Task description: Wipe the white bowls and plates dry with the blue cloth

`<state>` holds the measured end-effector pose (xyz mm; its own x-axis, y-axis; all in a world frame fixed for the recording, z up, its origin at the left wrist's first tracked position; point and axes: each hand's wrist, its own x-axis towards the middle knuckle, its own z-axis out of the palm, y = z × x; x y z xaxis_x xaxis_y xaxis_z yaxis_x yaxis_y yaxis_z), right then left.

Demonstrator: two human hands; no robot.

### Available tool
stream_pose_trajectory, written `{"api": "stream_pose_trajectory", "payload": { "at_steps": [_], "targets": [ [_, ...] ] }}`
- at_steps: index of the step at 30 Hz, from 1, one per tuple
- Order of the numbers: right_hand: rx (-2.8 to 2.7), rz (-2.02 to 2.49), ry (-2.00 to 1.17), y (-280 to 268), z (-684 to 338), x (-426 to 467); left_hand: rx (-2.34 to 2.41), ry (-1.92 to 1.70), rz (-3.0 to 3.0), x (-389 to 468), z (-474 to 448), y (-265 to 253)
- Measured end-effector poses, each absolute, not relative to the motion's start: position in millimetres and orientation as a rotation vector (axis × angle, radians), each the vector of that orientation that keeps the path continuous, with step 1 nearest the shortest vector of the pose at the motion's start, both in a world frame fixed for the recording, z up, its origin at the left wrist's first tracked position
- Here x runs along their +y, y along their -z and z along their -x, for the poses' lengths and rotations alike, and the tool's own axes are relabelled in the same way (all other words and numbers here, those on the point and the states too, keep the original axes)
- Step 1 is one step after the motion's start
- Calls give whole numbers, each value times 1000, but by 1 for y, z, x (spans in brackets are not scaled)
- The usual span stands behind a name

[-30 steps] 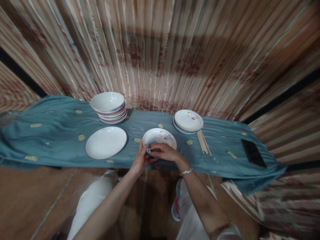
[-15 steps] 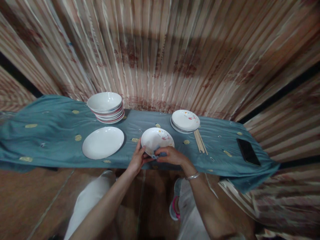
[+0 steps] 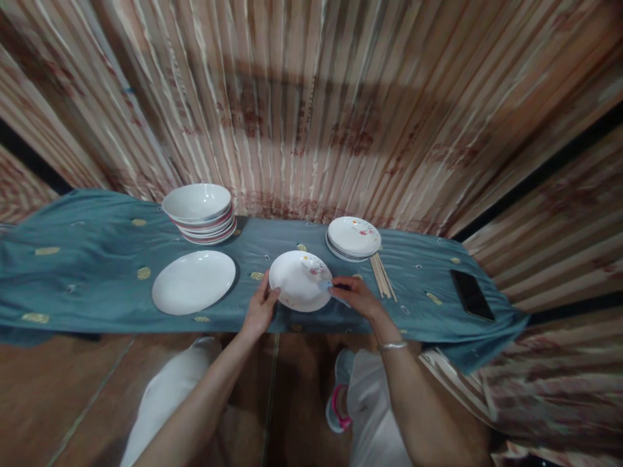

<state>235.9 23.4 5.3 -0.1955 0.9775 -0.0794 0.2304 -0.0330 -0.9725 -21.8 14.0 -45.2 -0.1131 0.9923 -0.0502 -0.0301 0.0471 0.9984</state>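
Observation:
A white plate with a red floral print lies near the table's front edge, in front of me. My left hand grips its left rim, the thumb over the edge and the fingers partly hidden. In my right hand, at the plate's right rim, is a small light blue-grey cloth, pinched between the fingers and touching the plate. Part of the cloth is hidden by the fingers.
To the left lies an oval white plate, with a stack of bowls behind it. Behind on the right are stacked floral plates, chopsticks and a black phone. A green-blue cloth covers the table.
My right hand has moved the cloth from the plate's near rim up and right to its right rim. My left hand still grips the left side. The view has shifted slightly.

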Motion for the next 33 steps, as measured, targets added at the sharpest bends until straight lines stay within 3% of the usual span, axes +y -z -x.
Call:
{"api": "stream_pose_trajectory", "payload": {
  "at_steps": [5, 10, 16, 25, 33],
  "targets": [
    [-1086, 1290, -1351, -6, -242, 22, 1372, -1321, -1085, 12, 22, 43],
    [-1054, 1297, -1257, -3, -251, 25, 1421, -1410, -1396, 0, 16, 33],
    [-1037, 1258, -1157, 5, -251, 32, 1191, -1161, -1840, -13, 0, 30],
    [-760, 1201, -1242, 5, -248, 42, 1145, -1201, -1587, -10, -11, 16],
    [-667, 1064, -1111, -5, -259, 56, 1118, -1311, -923, -23, 12, -19]
  ]
}}
